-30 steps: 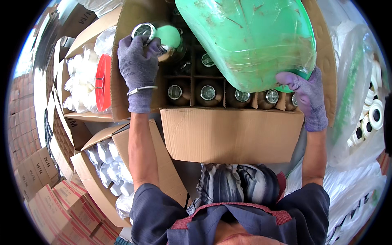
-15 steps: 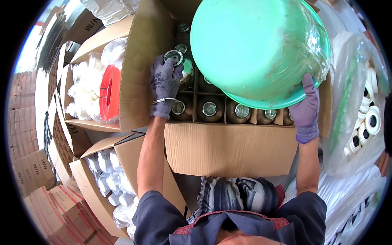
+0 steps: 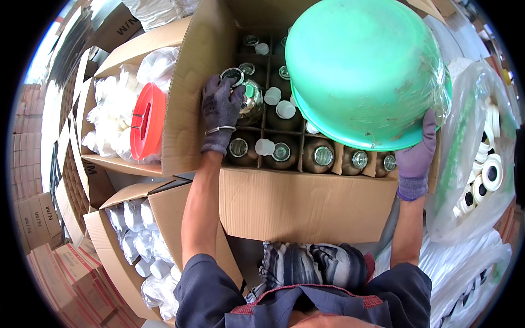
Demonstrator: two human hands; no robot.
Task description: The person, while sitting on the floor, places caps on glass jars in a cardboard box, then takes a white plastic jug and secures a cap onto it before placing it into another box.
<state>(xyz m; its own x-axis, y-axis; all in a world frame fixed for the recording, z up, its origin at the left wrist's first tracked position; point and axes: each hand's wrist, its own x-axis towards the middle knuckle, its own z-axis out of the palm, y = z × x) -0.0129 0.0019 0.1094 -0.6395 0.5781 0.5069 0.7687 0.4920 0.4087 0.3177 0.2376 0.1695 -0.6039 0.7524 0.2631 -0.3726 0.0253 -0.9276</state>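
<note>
My left hand [image 3: 221, 112], in a grey-purple glove, grips a silvery glass flask liner [image 3: 251, 101] near its round mouth, above the left side of a divided cardboard carton [image 3: 306, 202]. My gloved right hand [image 3: 416, 158] holds the near right rim of a large green basin [image 3: 361, 71], tilted with its bottom up over the carton. Clear film clings to the basin's right side. Small white plastic cups [image 3: 285, 109] lie loose among the bottles. A front row of glass-mouthed bottles [image 3: 323, 156] stands in the compartments. The basin hides the carton's far right part.
To the left, an open carton holds white bagged pieces [image 3: 112, 112] and a red round plastic piece [image 3: 147, 121]. Below it stands a carton of wrapped white items [image 3: 145, 235]. At right, a clear plastic bag [image 3: 454, 202] lies beside white rings [image 3: 492, 170].
The basin has shifted right and slightly down with my right hand, uncovering more compartments. Several white cups now show on the bottles. My left hand keeps its hold on the flask liner.
</note>
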